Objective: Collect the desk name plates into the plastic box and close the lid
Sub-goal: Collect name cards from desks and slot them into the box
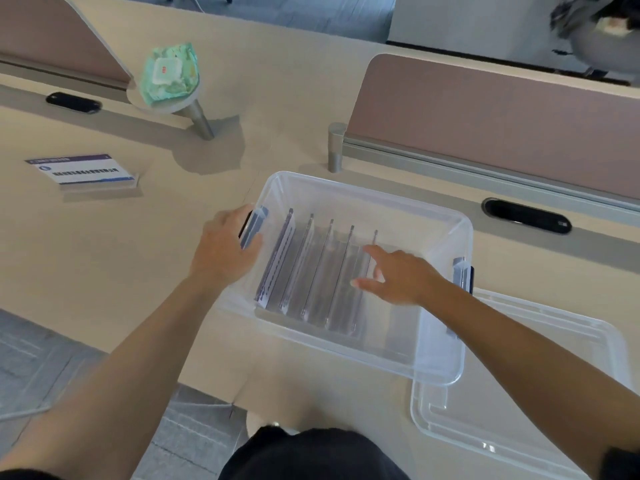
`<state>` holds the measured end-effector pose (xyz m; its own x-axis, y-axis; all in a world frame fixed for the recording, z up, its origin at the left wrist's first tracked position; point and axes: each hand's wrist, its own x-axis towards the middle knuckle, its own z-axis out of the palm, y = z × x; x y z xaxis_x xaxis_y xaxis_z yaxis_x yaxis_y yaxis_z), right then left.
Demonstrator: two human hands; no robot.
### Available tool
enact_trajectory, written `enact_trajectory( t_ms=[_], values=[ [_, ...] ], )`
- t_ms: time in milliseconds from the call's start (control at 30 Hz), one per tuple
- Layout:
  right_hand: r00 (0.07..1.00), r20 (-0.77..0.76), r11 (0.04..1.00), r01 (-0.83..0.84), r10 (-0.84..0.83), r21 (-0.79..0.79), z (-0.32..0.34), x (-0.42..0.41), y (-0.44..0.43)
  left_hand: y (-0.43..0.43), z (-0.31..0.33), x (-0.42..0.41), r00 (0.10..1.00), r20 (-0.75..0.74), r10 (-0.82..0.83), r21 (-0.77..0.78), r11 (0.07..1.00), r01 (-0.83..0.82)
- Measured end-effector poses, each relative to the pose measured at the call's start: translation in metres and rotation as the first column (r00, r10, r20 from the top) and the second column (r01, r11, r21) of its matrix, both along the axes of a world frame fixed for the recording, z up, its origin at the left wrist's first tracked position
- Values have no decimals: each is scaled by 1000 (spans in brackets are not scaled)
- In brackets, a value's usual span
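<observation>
A clear plastic box (440, 358) stands open on the beige desk, with several clear name plates (311, 271) standing on edge in a row inside it. My left hand (221, 251) grips the box's left rim at its clip handle. Reaching into the box, my right hand (398, 275) has its fingers spread, the fingertips touching the rightmost plate; it holds nothing. The clear lid (519, 393) lies flat on the desk, to the right of the box and partly under it. One more name plate (85, 171), with a blue and white card, stands on the desk at the far left.
A pack of wet wipes (169, 74) rests on a small round shelf on a post. Pink divider panels (502, 123) run along the back. Black cable ports (526, 216) sit in the desk. A seated person is at the top right.
</observation>
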<state>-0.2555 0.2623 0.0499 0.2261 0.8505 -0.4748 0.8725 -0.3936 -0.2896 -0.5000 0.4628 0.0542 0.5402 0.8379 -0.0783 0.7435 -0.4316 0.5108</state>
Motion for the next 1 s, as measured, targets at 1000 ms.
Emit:
enact_trajectory(
  t_ms=[1000],
  values=[
    [966,-153,929,-147,209,340,108,-295,271,79,34,-317,707,362,607,-344,792,-504]
  ],
)
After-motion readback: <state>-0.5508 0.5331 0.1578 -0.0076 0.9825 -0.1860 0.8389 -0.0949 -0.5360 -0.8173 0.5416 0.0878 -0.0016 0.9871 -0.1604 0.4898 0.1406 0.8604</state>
